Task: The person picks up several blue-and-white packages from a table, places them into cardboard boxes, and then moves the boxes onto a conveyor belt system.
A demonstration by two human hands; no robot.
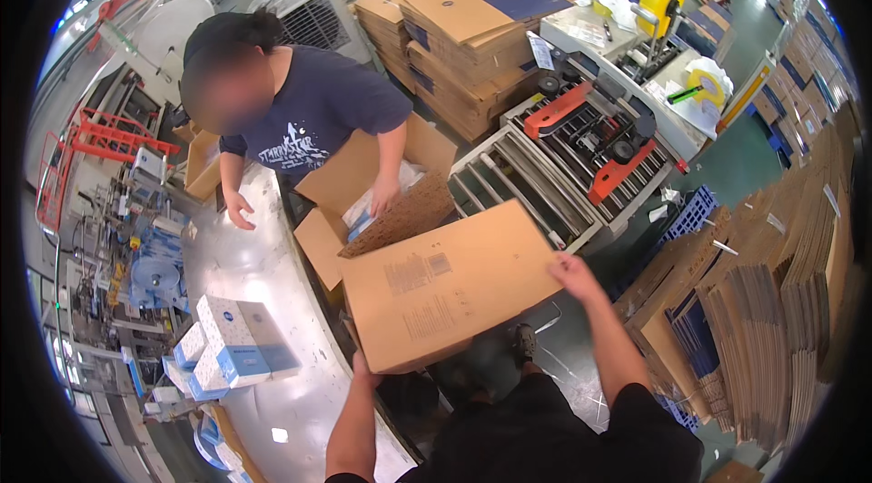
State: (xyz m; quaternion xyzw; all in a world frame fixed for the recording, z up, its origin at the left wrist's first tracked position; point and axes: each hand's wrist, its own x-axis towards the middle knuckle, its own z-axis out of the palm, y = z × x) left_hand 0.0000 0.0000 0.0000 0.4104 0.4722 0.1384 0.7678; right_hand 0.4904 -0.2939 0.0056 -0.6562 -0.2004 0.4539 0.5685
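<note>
Flat cartons (pixel 758 342) stand on your right, a metal desk (pixel 247 260) on your left. Between them you hold a box (pixel 454 278), right hand (pixel 575 275) clasping its right edge, left hand (pixel 364 369) gripping its lower left corner.

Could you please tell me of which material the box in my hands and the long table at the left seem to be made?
The box: probably corrugated cardboard with a matte finish, judging by its tan-brown panels and dark print.
The table: likely bare metal, perhaps stainless steel, smooth and rather glossy; its silvery top shows bright reflections.
</note>
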